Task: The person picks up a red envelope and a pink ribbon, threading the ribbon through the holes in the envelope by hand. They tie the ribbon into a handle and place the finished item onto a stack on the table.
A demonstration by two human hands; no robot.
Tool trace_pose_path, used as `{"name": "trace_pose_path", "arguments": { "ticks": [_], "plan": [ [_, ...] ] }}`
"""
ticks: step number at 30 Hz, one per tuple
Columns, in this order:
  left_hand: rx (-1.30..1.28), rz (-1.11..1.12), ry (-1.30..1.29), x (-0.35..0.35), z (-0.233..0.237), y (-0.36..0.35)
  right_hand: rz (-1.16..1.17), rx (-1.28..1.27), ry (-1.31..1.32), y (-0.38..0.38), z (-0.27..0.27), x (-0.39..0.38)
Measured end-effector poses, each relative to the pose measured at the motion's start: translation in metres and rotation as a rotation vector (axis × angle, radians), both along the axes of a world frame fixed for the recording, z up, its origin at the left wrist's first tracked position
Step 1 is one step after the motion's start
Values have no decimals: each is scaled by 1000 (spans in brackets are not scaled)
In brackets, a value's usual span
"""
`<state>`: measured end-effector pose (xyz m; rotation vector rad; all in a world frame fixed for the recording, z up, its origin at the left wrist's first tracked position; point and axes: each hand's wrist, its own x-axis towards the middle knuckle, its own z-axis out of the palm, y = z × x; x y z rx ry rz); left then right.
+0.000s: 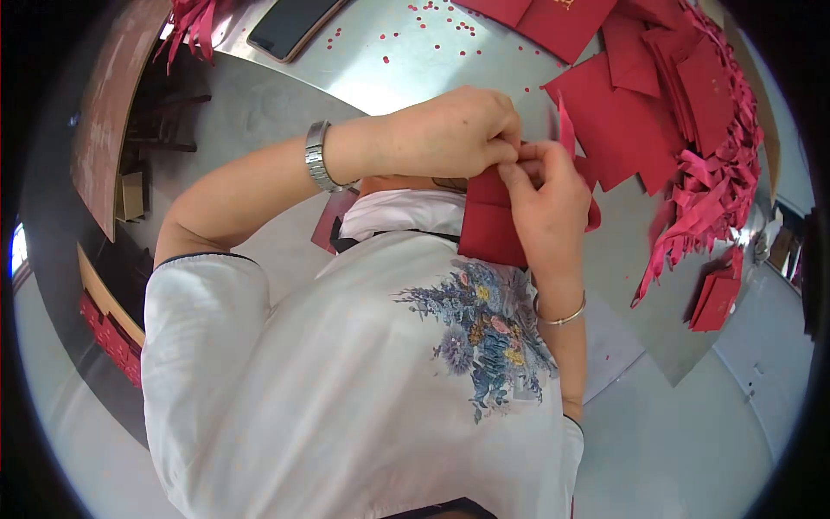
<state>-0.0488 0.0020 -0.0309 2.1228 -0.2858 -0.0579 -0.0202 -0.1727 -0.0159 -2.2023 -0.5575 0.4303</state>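
A red paper envelope (491,227) lies against my lap and the front of my shirt, partly covered by my hands. My left hand (471,130), with a metal watch on its wrist, bends over the envelope's top edge in a closed pinch. Touching it, my right hand (553,186) is closed in a pinch at the same spot, a bangle on its wrist. A red ribbon (566,128) sticks up behind the right fingers. What exactly lies between the fingertips is mostly hidden; it appears to be the ribbon at the envelope's edge.
Red envelopes (605,112) lie piled on the metal table (372,73) at upper right, beside a heap of red ribbons (713,195). A phone (294,26) and scattered red paper dots lie at the top. Another small red stack (716,298) sits at right.
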Motion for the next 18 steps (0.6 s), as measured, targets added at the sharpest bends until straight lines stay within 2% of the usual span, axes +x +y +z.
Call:
{"name": "trace_pose_path", "arguments": {
  "ticks": [2,3,5,6,8,11,14,15,17,18],
  "plan": [
    [-127,41,204,5,7,0,14,39,0,-4,-3,-3],
    [-125,43,201,9,5,1,-3,42,0,-4,-4,-3],
    [-29,-132,239,18,-1,4,-20,48,-2,-5,-4,-6],
    [-27,-133,235,22,7,5,-31,76,-1,-6,-4,-7],
    [-27,-276,435,32,27,9,-44,104,-3,-8,-5,-9],
    [80,-374,338,38,27,6,9,119,-91,-9,-6,-10],
    [139,-379,256,41,22,5,-79,180,-43,-10,-4,-13],
    [140,-389,253,41,20,4,-37,68,-210,-11,-1,-16],
    [335,-329,77,41,17,4,57,-110,-546,-17,-2,-17],
    [332,-308,78,41,15,4,52,-114,-547,-21,-1,-17]
  ]
}}
